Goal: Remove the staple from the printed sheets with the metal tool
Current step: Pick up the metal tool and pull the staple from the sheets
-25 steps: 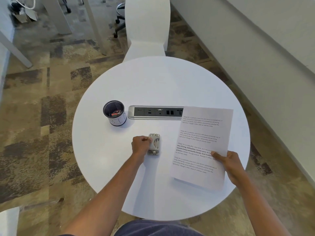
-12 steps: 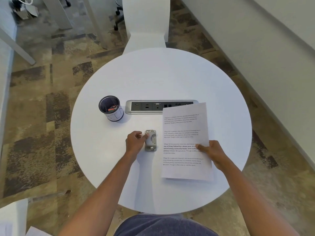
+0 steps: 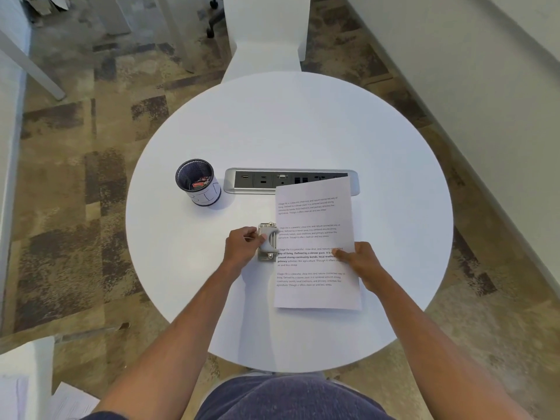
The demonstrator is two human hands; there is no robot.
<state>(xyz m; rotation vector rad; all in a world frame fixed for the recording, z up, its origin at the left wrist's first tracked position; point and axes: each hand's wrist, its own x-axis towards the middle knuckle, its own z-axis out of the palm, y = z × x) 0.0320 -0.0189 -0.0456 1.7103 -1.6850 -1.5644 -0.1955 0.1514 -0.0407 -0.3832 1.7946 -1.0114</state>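
The printed sheets (image 3: 316, 247) lay flat on the round white table (image 3: 303, 122), a little right of centre, their top edge overlapping the socket strip (image 3: 257, 180) set into the tabletop. The right hand (image 3: 359, 262) rested on the right margin of the sheets about halfway down, fingers spread flat with nothing gripped, apparently to pin the paper so it would not slide while the other hand worked beside it.

The metal tool (image 3: 268, 242) stood on the table touching the left edge of the sheets, at about the level of the middle paragraphs. The left hand (image 3: 242, 245) was curled partly closed around the tool's left side, thumb and fingertips on its pale grey handle. It looked like a hold for steadying or picking up the tool, not one that was already squeezing; whether the tool was pressed down could not be told.

The staple itself was too small to make out, so its corner could not be named. The tool sat well down the left edge, away from either left corner where a staple would usually be. By that judgement, the removal had not started, and the tool needed to be brought to the staple first.

A dark mesh cup (image 3: 198, 183) with small items inside stood well apart to the upper left, clear of both hands, perhaps as a place for the pulled staple.
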